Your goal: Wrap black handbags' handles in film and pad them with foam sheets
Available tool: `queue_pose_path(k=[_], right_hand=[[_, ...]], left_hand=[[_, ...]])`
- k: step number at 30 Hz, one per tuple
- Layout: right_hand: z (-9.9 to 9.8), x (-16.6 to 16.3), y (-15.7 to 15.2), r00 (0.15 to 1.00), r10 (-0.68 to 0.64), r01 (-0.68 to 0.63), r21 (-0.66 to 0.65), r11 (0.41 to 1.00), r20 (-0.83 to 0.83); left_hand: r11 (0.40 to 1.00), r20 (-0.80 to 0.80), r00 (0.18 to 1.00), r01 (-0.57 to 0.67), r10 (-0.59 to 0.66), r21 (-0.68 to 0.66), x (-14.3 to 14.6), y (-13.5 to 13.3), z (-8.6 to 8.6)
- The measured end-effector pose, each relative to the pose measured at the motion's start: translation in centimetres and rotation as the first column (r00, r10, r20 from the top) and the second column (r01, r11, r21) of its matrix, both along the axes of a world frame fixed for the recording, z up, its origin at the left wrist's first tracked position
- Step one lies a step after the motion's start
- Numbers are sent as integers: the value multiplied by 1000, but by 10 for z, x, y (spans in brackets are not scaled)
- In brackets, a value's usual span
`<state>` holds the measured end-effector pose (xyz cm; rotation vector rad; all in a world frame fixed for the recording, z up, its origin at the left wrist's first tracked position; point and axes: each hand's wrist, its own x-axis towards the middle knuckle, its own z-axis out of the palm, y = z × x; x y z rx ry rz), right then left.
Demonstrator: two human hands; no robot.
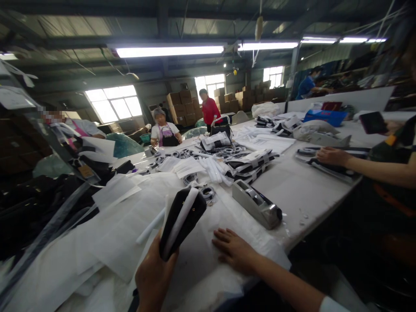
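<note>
My left hand [156, 271] is closed around the lower end of a black pouch-like piece [195, 213], tilted up over the table. A white roll or strip [180, 223] runs along the middle of this piece, and small gold-coloured spots show near its top. My right hand [235, 251] lies flat with its fingers stretched out on thin white sheeting [208, 242], holding nothing. Just beyond it stands a grey tape dispenser [256, 203]. A coiled grey cord or strap [207, 193] rests behind the black piece.
White sheets [113, 225] spread over the left of the table. Black-and-white wrapped pieces [250, 164] and white rolls [212, 169] are heaped mid-table. At the right, a co-worker's hand [333, 156] touches a dark flat piece; other people stand or sit farther back.
</note>
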<state>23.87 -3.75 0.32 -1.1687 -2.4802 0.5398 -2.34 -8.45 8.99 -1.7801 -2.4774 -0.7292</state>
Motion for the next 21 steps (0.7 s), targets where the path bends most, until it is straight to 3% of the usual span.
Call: queue_pose_path(k=[2,4,7,9,15,21], right_hand=[[2,3,4,1000,-27,26,57,998,15],[1,11,12,988,-152,147,120,982,34],[-3,27,29,929,-363,344,200,918,68],[-5,35,44,899,-427,395,242,886,97],[4,35,81,886,-421,341,340,876,196],[45,28,121,860,-474,354,445,822,190]], left_hand=[[1000,5,1000,6,-6,9,1,-1,0],[1000,12,1000,0,0,8,1,-1,1],[1000,34,999,-6,6,-2,1,-1,2],[1000,45,999,-15,15,-11,1,0,2],[1000,56,998,-29,29,-6,-2,2,-4],[999,60,997,-52,52,-3,-9,5,-14]])
